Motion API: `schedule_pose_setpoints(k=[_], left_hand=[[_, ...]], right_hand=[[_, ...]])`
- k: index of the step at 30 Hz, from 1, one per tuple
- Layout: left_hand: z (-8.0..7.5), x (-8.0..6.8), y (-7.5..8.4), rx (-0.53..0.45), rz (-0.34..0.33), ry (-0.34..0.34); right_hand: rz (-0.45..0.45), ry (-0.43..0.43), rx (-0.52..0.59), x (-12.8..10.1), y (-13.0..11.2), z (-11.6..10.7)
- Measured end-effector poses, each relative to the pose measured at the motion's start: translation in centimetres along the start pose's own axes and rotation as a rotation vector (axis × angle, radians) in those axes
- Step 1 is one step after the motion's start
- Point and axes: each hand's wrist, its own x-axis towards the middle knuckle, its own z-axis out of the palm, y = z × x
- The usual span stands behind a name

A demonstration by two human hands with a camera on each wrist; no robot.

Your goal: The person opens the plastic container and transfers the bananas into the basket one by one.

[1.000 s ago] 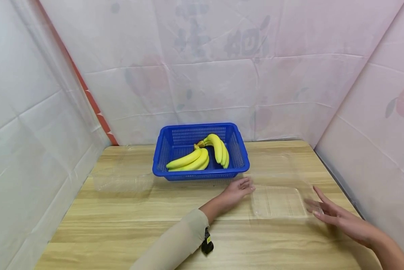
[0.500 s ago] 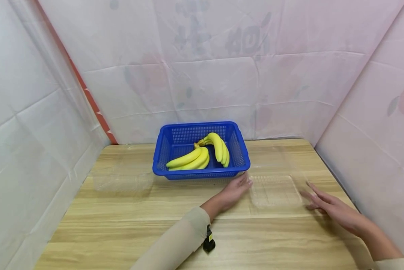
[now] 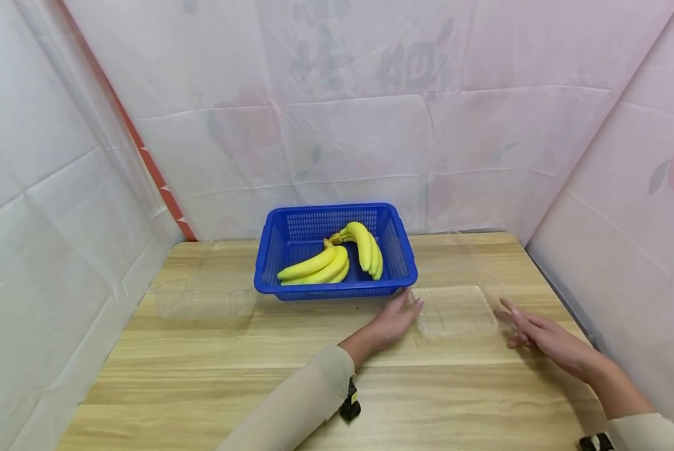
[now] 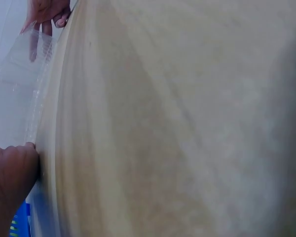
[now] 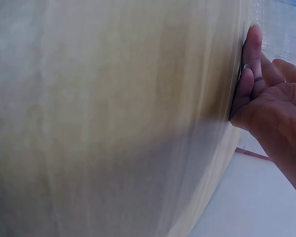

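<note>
A clear plastic clamshell box [image 3: 456, 311] sits on the table right of the blue basket, its lid raised toward the back. My left hand [image 3: 390, 319] touches the box's left side near the basket corner, the thumb at the box's edge in the left wrist view. On the opposite side, my right hand [image 3: 548, 337] has its fingers extended to the box's right wall. In the right wrist view, that hand [image 5: 274, 96] rests low, its lower fingers along the tabletop. Two bunches of bananas, one on the left [image 3: 317, 266] and one on the right [image 3: 364, 249], lie in the basket.
The blue mesh basket [image 3: 337, 289] stands at the table's back middle. A second clear box [image 3: 204, 305], also with its lid up, is left of it. White printed sheets [image 3: 337, 138] enclose the wooden table [image 3: 213, 376] at the back and sides.
The right-hand clear box has slid back and slightly left, up beside the basket. My right hand has moved the same way with it; my left hand has shifted only a little.
</note>
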Motion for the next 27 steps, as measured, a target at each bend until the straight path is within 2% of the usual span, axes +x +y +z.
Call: schedule_pose_setpoints(k=[8, 17, 27], left_hand=[[0.6, -0.1, 0.0, -0.006, -0.001, 0.041], [1.0, 0.1, 0.2, -0.009, 0.019, 0.066], [0.9, 0.3, -0.1, -0.035, 0.007, 0.078]], right_hand=[[0.025, -0.005, 0.036, 0.2, 0.1, 0.1], [-0.006, -0.038, 0.052, 0.1, 0.2, -0.1], [0.014, -0.048, 0.057, 0.4, 0.1, -0.2]])
